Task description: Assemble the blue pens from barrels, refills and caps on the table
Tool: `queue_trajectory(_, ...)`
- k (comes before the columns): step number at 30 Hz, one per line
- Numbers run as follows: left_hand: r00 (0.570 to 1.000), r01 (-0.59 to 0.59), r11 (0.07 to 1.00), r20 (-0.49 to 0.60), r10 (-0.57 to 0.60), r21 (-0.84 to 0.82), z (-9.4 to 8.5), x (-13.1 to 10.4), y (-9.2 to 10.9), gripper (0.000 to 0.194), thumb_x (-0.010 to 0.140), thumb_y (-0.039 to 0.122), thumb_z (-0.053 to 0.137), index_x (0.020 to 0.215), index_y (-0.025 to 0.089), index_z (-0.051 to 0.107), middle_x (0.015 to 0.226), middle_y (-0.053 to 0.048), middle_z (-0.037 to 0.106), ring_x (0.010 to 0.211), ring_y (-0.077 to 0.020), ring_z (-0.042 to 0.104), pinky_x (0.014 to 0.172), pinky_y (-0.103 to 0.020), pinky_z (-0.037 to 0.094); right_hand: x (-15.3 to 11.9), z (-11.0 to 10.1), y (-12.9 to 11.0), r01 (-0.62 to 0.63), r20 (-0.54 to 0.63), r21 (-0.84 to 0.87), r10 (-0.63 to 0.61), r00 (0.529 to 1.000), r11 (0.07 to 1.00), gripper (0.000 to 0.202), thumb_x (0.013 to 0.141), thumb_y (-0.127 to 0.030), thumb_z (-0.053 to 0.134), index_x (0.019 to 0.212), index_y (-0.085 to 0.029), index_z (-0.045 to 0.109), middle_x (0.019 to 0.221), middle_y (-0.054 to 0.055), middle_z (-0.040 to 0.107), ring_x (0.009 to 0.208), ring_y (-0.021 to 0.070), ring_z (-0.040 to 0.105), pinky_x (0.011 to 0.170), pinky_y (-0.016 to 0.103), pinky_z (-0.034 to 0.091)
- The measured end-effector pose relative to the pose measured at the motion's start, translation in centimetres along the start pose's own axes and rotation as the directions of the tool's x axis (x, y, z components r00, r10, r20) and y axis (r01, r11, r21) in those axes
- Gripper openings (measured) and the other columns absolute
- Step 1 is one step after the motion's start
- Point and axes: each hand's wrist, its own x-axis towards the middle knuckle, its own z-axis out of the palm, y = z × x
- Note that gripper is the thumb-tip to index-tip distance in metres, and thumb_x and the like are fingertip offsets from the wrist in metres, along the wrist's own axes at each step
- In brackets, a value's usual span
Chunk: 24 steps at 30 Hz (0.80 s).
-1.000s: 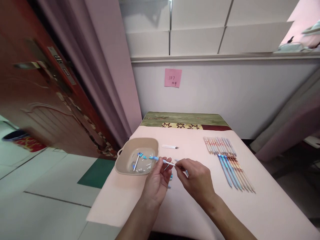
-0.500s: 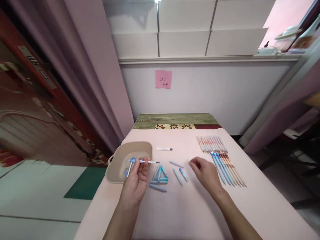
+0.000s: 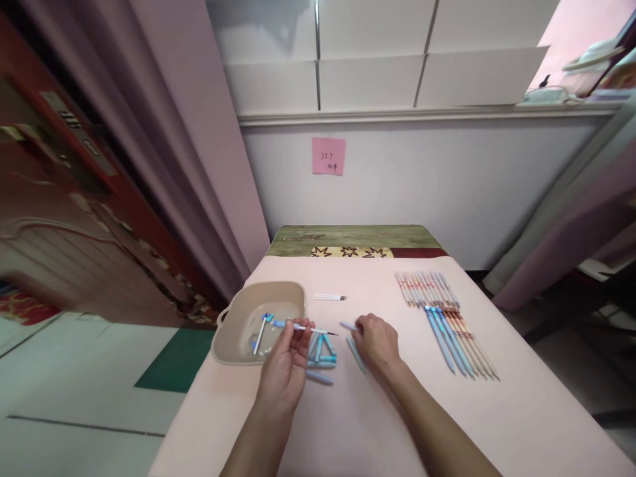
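Pinched in my left hand (image 3: 289,358) is a blue pen top with a white refill (image 3: 320,330), its dark tip pointing right. My right hand (image 3: 376,341) is down on the table, fingers closed over the right end of a periwinkle pen barrel (image 3: 348,325); the fingertips are partly hidden. A pale blue barrel (image 3: 356,354) lies beside that hand, partly covered. Between my hands lie several blue pen parts (image 3: 322,358), with a barrel (image 3: 319,377) nearer me. Left of my left hand stands a beige basin (image 3: 231,331) with a white refill (image 3: 260,334) and small blue pieces inside.
White refills (image 3: 330,297) lie beyond my hands. On the right are rows of pens: pale patterned ones (image 3: 427,289), blue ones (image 3: 446,341) and beige ones (image 3: 472,344). A pink note (image 3: 328,156) is on the wall behind the pink-covered table (image 3: 348,430).
My right hand has moved left and down onto the periwinkle barrel. The left hand, still holding the pen top with its refill, has shifted right. The view has turned slightly.
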Motion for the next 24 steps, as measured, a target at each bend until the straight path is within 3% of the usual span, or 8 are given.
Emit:
queue_trajectory(4,1.0,-0.011,1.0,0.023,0.011,-0.001,-0.3,0.1,-0.6,0.021,0.091,0.008,0.048,0.077,0.01,0.064,0.071,-0.007,0.071,0.066,-0.013,0.071,0.06,-0.018,0.06,-1.5,-1.5,-0.3,0.05,-0.113,0.145,-0.034,0.993,0.988,0.013,0.085,-0.028,0.054,0.084,-0.022,0.065,0.083,0.003,0.069,0.075,0.0184,0.064,0.062,0.026,0.039)
queue_trajectory(8,0.998,-0.051,0.999,0.027,0.051,0.004,-0.4,0.4,-0.5,0.018,0.091,0.007,0.049,0.08,0.01,0.063,0.073,-0.008,0.072,0.067,-0.0135,0.071,0.062,-0.019,0.06,-5.4,-4.5,0.2,0.189,-0.217,0.438,-0.101,0.971,0.879,0.015,0.086,-0.034,0.054,0.092,-0.024,0.064,0.065,-0.002,0.064,0.057,0.0149,0.059,0.051,0.023,0.042)
queue_trajectory(11,0.997,-0.066,0.997,0.045,0.065,0.026,-0.3,0.4,-0.6,0.019,0.091,0.008,0.049,0.08,0.01,0.063,0.074,-0.008,0.072,0.068,-0.0136,0.071,0.062,-0.02,0.06,-7.6,-5.8,0.1,0.231,-0.257,0.554,-0.1,0.961,0.8,0.018,0.085,-0.032,0.056,0.097,-0.025,0.067,0.078,0.002,0.07,0.066,0.0162,0.064,0.042,0.019,0.043)
queue_trajectory(14,0.997,-0.054,0.998,0.06,0.051,0.045,-0.2,0.2,-0.7,0.019,0.091,0.009,0.049,0.08,0.01,0.063,0.074,-0.008,0.072,0.067,-0.0129,0.071,0.062,-0.019,0.059,-8.3,-5.9,-0.4,0.277,-0.297,0.579,-0.117,0.947,0.767,0.018,0.084,-0.029,0.056,0.095,-0.024,0.069,0.088,0.005,0.072,0.073,0.0172,0.067,0.04,0.018,0.046)
queue_trajectory(24,0.995,-0.06,0.997,0.079,0.057,0.038,-0.6,-0.3,-0.8,0.016,0.09,0.009,0.051,0.08,0.01,0.064,0.075,-0.008,0.072,0.067,-0.0136,0.071,0.062,-0.02,0.06,-8.6,-5.4,-1.0,0.295,-0.333,0.595,-0.104,0.937,0.748,0.019,0.085,-0.028,0.056,0.095,-0.023,0.07,0.089,0.006,0.072,0.074,0.0188,0.069,0.037,0.018,0.047)
